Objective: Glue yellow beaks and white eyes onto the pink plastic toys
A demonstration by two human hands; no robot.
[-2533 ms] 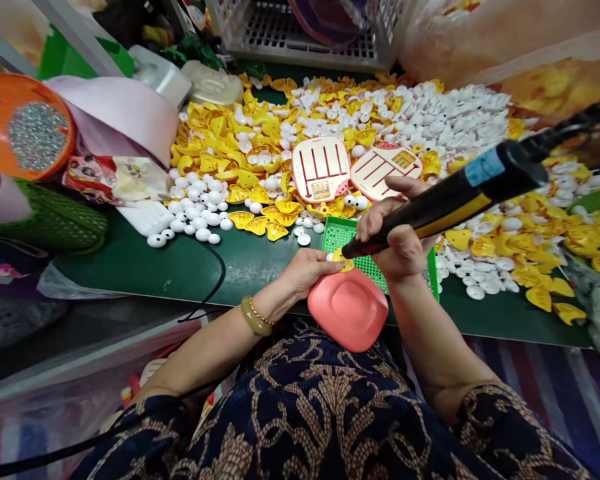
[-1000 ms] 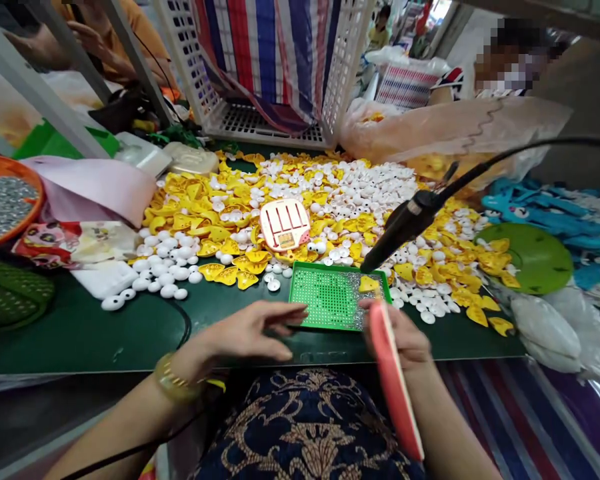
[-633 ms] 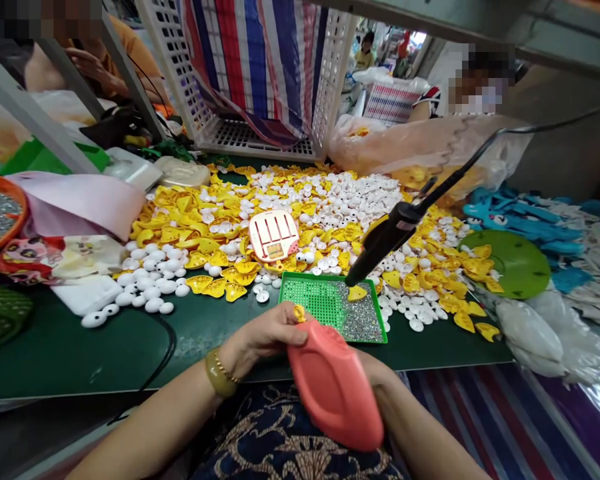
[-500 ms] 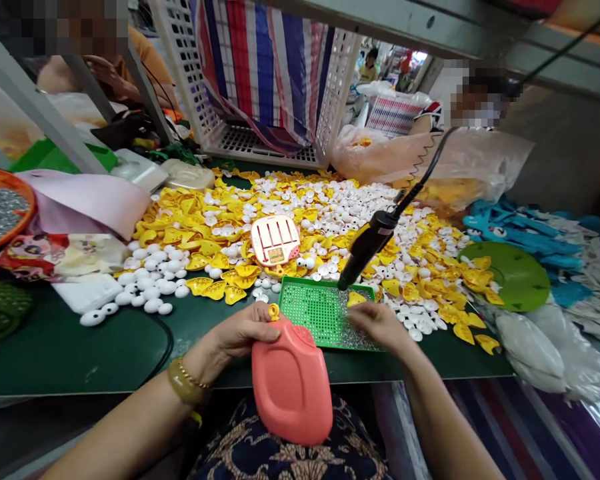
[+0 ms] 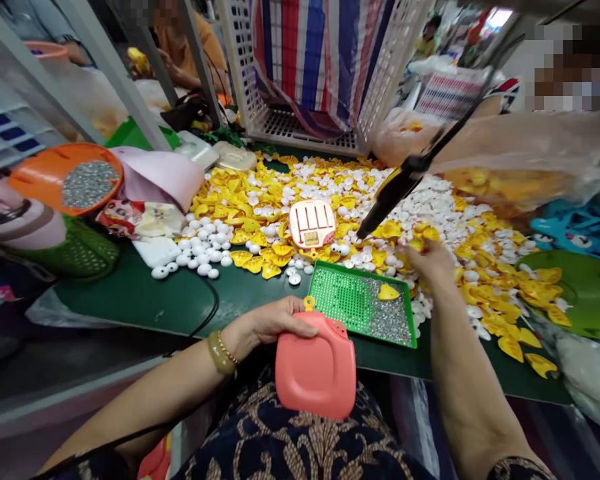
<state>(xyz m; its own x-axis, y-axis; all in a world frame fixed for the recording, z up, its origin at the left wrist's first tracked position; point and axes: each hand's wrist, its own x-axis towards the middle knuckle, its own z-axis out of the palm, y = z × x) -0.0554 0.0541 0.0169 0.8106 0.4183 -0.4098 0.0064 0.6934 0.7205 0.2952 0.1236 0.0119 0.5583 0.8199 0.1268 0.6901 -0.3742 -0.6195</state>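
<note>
My left hand (image 5: 283, 321) grips the top corner of a coral-pink plastic case (image 5: 317, 373) with a recessed panel. A small yellow ring (image 5: 309, 304) sticks up from the case beside my thumb. Beyond the tray, my right hand (image 5: 433, 260) is at the pile, slightly blurred, with its fingers closed about a yellow plastic piece (image 5: 420, 243). In front of me lies a green perforated tray (image 5: 337, 297) with small silver screws (image 5: 393, 320) at its right side. Another yellow piece (image 5: 388, 292) rests on those screws. A black electric screwdriver (image 5: 393, 193) hangs above the pile, touched by neither hand.
Yellow and white plastic parts (image 5: 260, 193) cover the green table (image 5: 250, 293). A cream case (image 5: 312, 224) with slots lies among them. An orange bowl (image 5: 43, 177) of silver pieces stands left; a white crate (image 5: 240, 73) stands behind. Co-workers sit across the table.
My right hand has left the tray and moved out to the pile on the right. The view has shifted left. My left hand still holds the coral-pink case.
</note>
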